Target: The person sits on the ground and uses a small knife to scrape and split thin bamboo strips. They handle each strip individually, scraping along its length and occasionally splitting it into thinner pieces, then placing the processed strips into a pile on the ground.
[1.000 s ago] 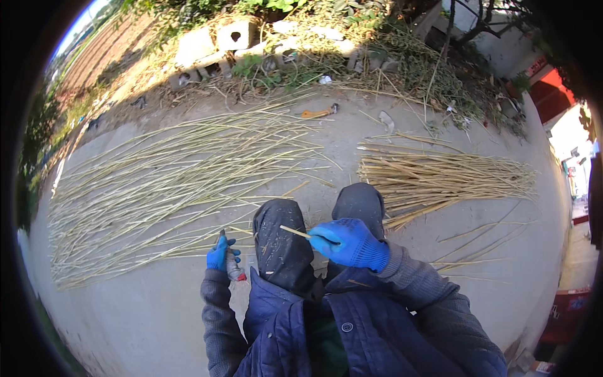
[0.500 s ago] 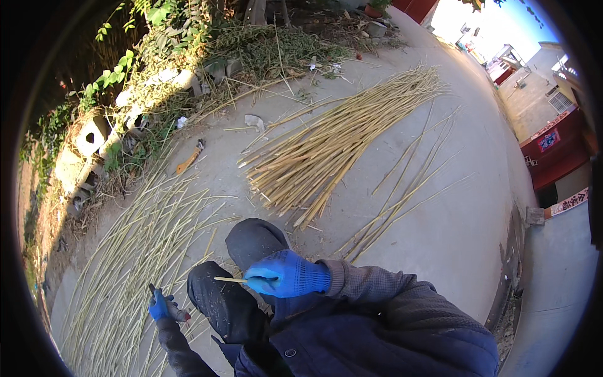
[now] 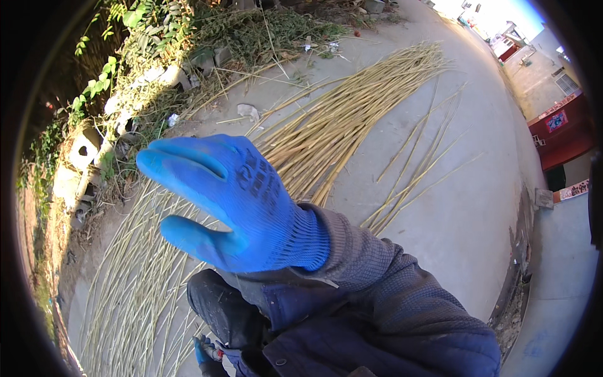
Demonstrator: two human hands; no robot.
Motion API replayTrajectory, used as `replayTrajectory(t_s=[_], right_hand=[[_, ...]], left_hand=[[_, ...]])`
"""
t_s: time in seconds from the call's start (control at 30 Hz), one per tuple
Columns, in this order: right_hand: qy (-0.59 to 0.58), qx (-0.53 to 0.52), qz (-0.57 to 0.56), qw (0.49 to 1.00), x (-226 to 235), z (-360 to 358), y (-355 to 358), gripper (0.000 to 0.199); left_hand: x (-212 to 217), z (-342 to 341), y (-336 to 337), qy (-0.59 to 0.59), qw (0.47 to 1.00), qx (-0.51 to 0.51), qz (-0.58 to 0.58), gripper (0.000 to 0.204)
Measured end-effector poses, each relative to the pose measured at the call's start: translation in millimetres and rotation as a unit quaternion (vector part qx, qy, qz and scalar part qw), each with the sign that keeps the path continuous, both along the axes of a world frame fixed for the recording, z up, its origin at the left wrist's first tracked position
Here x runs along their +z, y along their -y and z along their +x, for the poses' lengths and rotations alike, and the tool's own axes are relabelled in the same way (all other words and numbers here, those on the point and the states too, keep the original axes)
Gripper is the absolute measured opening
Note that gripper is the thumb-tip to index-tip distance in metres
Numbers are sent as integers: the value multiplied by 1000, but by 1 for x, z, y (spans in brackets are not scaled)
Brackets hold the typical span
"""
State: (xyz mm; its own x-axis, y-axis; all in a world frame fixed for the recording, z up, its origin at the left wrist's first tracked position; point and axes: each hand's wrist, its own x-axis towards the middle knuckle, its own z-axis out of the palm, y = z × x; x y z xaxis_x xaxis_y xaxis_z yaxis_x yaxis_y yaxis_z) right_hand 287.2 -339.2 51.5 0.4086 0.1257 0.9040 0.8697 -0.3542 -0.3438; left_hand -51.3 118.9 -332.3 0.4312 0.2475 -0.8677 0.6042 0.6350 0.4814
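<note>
My right hand [image 3: 251, 201], in a blue coated work glove, is raised close to the camera. Its thumb stands apart from the fingers, and nothing shows between them. It covers part of the stalks behind it. Low in the view, beside my dark-trousered knee [image 3: 220, 308], my left hand [image 3: 204, 350] in a blue glove is closed on a small tool with a grey and red end [image 3: 217, 354]; its kind cannot be made out. Thin pale-green stalks [image 3: 132, 283] lie spread on the ground to the left of my knee.
Ahead lies a thick bundle of yellowish stalks [image 3: 352, 107], with a few loose stalks [image 3: 408, 182] to its right. Dry weeds [image 3: 264, 38], hollow blocks [image 3: 85, 147] and leafy plants border the concrete ground [image 3: 465, 232] on the left. A red gate [image 3: 559, 141] and wall stand at right.
My right hand has risen toward the camera and opened; the short stalk it held no longer shows in it. My left hand has drawn down and right, toward my body. The view has shifted slightly.
</note>
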Motion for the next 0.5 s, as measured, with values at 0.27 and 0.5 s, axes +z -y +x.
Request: replayTrajectory(t_s=[0.27,0.5], right_hand=[[-111,262,-224,932,48,-81,80,28],[-136,262,-224,929,27,-81,96,22]], left_hand=[[27,-34,68,-13,999,-24,-26,60],[61,17,89,-31,998,-61,15,58]])
